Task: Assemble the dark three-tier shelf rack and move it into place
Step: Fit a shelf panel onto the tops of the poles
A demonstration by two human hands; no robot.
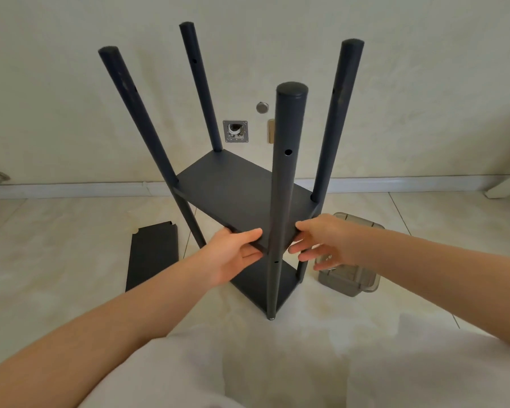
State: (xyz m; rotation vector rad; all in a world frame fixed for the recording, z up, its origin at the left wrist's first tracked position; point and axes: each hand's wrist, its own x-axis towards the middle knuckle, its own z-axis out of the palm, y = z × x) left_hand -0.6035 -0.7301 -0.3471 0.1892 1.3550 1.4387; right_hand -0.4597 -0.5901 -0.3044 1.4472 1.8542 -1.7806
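The dark rack stands upright on the floor with several round posts; the nearest post (283, 187) rises in front of me. A middle shelf board (242, 195) sits between the posts and a bottom shelf board (262, 282) lies lower. My left hand (233, 254) grips the near edge of the middle shelf, thumb on top and fingers underneath, just left of the near post. My right hand (321, 242) holds the same shelf's near right corner, thumb on the edge and fingers spread below. A third dark shelf board (152, 257) lies flat on the floor to the left.
A translucent grey plastic box (354, 278) sits on the floor right of the rack, partly behind my right hand. A cream wall with a wall box (235, 131) and a baseboard (71, 189) runs behind. The floor is pale tile.
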